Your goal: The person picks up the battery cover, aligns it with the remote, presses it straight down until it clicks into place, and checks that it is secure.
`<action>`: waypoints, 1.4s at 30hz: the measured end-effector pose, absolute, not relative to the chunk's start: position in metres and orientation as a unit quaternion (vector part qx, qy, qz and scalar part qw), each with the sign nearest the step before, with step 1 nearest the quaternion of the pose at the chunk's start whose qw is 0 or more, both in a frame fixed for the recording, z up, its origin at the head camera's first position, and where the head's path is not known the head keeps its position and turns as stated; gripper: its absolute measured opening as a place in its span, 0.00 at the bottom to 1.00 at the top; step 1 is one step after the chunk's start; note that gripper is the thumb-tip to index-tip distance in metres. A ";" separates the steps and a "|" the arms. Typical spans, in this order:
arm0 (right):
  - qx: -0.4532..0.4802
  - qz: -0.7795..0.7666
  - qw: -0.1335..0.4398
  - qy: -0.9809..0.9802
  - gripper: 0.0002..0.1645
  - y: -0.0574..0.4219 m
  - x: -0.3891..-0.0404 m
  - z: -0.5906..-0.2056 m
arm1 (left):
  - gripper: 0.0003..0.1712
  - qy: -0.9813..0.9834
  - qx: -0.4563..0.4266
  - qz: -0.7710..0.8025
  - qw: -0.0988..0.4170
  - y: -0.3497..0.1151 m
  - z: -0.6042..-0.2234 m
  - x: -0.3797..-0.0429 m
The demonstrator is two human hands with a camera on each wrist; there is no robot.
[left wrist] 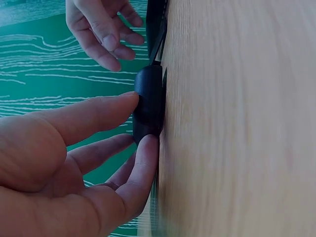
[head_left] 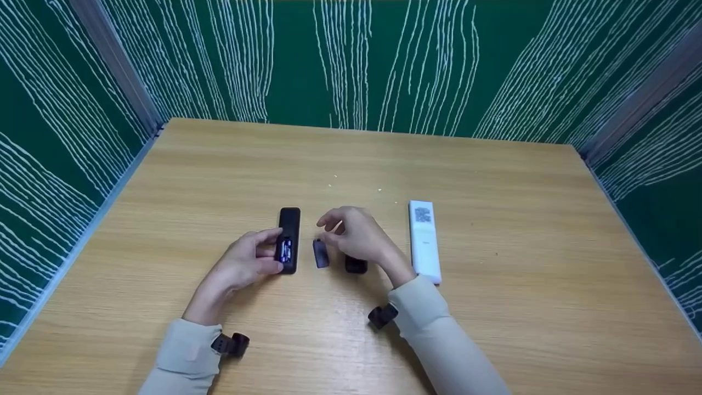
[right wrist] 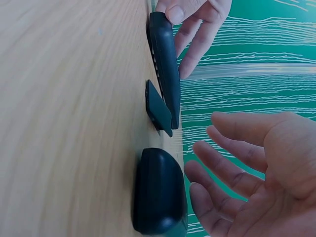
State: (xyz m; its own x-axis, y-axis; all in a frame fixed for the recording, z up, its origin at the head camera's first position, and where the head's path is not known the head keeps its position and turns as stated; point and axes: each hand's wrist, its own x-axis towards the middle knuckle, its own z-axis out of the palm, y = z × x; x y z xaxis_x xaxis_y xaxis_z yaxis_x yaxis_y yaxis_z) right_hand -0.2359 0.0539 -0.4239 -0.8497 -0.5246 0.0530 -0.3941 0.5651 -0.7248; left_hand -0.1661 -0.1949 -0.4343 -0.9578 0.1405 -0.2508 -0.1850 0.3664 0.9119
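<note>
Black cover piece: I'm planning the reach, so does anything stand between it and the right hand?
Nothing visible does: the right wrist view shows open space between the right hand and the black cover piece. The rounded black object lies to one side.

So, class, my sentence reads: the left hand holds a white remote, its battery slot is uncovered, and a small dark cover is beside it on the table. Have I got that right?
Not quite: the remote in the left hand is black, not white, as the head view shows. The battery slot and the small dark cover are as you wrote.
</note>
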 end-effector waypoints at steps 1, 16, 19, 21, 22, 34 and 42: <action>-0.260 -0.386 0.086 0.881 0.12 0.054 -0.236 -0.424 | 0.47 0.814 -0.014 0.562 0.145 -0.195 -0.434 -0.166; -0.286 -0.310 0.079 0.903 0.09 0.052 -0.241 -0.423 | 0.47 0.822 -0.019 0.552 0.142 -0.194 -0.434 -0.166; -0.305 -0.284 0.074 0.906 0.10 0.050 -0.243 -0.423 | 0.47 0.823 -0.016 0.551 0.141 -0.194 -0.434 -0.166; -0.316 -0.269 0.069 0.907 0.10 0.049 -0.245 -0.423 | 0.46 0.822 -0.017 0.551 0.140 -0.194 -0.434 -0.166; -0.320 -0.262 0.069 0.908 0.10 0.048 -0.245 -0.423 | 0.46 0.823 -0.017 0.551 0.139 -0.193 -0.434 -0.166; -0.299 -0.246 0.101 0.916 0.06 0.040 -0.247 -0.425 | 0.46 0.814 -0.015 0.562 0.147 -0.193 -0.431 -0.165; -0.297 -0.249 0.100 0.917 0.05 0.035 -0.246 -0.427 | 0.46 0.820 -0.015 0.554 0.142 -0.194 -0.432 -0.166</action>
State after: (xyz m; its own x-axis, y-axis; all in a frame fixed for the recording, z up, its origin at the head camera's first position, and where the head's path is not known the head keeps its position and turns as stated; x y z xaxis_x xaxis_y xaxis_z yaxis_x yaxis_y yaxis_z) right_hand -0.2456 0.0345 -0.4269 -0.8040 -0.5935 -0.0358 -0.4939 0.7001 -0.5157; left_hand -0.1657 -0.1935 -0.4320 -0.9591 0.1331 -0.2500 -0.1822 0.3858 0.9044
